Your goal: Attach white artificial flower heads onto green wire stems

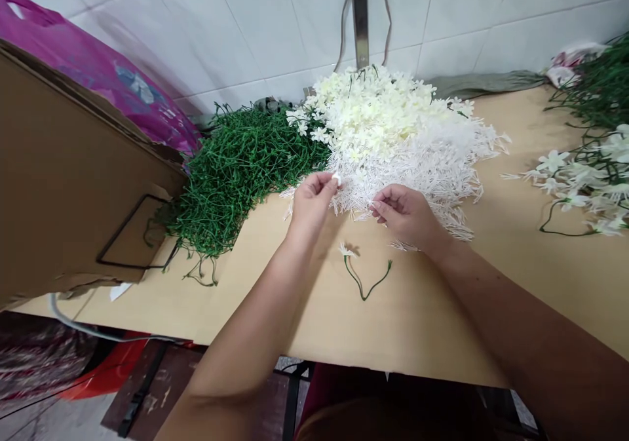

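Note:
My left hand [314, 195] is closed in a pinch on a small white artificial flower [337, 179] at the near edge of the pile. To its right, my right hand [400, 211] is pinched at the white stamen pieces [422, 172]; what lies between its fingertips is too small to make out. Behind both hands rises a heap of pale yellow-white flower heads [378, 113]. In front of them, a green forked stem [363, 295] lies on the table with one white flower [346, 250] on its left tip.
A tangled heap of green plastic stems [250, 166] lies at left, beside a cardboard box [73, 166] and a purple bag [108, 74]. Assembled white flowers [584, 185] and more green stems [602, 84] are at right. A metal bar [360, 21] stands against the tiled wall.

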A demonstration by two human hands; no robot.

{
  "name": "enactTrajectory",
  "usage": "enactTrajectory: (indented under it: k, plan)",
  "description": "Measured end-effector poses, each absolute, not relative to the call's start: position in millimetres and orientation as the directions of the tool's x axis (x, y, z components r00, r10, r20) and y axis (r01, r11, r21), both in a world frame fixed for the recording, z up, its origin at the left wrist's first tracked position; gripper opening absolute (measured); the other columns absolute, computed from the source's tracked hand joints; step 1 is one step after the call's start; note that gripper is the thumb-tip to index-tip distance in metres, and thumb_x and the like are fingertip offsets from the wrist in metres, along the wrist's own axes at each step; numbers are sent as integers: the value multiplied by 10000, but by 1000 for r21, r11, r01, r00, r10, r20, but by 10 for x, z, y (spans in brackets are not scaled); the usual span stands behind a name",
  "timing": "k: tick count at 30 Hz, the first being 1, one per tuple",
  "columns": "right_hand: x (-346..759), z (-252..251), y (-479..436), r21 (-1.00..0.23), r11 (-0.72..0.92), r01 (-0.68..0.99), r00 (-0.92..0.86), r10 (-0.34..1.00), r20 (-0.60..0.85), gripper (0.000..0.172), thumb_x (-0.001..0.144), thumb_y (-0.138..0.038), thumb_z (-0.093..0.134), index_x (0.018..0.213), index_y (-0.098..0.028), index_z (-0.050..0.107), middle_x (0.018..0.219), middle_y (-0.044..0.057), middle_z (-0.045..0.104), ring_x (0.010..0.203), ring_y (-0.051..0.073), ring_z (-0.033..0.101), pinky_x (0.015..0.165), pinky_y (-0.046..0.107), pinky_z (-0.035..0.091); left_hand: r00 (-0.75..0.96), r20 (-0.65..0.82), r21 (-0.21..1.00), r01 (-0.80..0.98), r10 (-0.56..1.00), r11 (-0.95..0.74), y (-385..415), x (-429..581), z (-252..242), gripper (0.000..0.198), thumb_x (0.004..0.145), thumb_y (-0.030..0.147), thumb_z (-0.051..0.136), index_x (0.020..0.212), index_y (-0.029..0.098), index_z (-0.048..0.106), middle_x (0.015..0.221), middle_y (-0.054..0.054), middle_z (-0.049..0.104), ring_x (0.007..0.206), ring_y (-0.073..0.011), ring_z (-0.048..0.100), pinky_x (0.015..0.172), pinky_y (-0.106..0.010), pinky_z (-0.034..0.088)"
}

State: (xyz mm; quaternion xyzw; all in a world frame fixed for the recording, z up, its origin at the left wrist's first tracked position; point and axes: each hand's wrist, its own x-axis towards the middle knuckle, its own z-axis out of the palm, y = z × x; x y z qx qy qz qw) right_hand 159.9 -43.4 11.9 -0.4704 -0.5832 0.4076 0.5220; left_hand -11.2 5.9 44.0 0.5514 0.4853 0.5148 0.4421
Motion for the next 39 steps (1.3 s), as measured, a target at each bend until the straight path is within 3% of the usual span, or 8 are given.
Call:
enactTrajectory:
  k: [4,9,13,18,27,34,39]
  plan:
    - [1570,123,-443,-980,198,35,-8,980,198,165,760,-316,680,760,-186,579,673,9,638,583,115,575,547,271,490,234,-172,965,-155,957,211,-166,-17,458,128,695,165,735,757,154,624,640,12,674,570,-78,578,672,-230,477]
    - [1579,126,-429,-954,276,121,42,958,282,132,748,-284,671,763,-173,602,645,-9,593,561,99,517,503,252,428,348,-262,913,-213,900,348,-151,-39,362,182,665,165,766,803,148,648,639,4,700,556,-65,592,639,-200,460]
    - [1556,140,-445,-916,318,247,78,935,346,75,767,-241,625,774,-168,607,701,18,629,593,111,537,522,259,438,384,-274,911,-190,881,367,-96,-94,328,181,673,170,774,809,144,657,660,-2,704,591,-80,610,665,-224,469]
    - [1499,182,-503,-722,440,534,58,833,551,57,776,-165,572,725,-183,588,706,17,601,599,112,524,544,265,450,421,-268,928,-128,867,350,-84,-94,294,147,708,202,775,793,140,672,669,-5,701,607,-82,613,669,-227,463]
    - [1506,232,-546,-562,544,623,16,710,704,117,853,-137,527,759,-200,557,741,43,584,614,129,524,569,285,476,359,-321,913,-127,876,387,-58,-70,330,80,774,125,681,847,138,652,636,10,681,562,-70,606,631,-208,481]
    - [1497,132,-473,-474,453,755,-30,747,665,122,825,-149,502,728,-199,554,720,49,591,648,157,536,616,300,462,399,-295,930,-88,869,356,-90,-42,312,70,784,173,706,834,145,666,646,3,699,589,-81,637,640,-205,491]
    - [1513,115,-458,-482,440,758,-45,772,635,132,831,-167,502,715,-197,556,723,50,605,648,156,547,623,294,462,372,-307,928,-86,876,362,-92,-23,288,70,785,162,714,808,141,651,645,3,701,610,-86,656,648,-207,496]
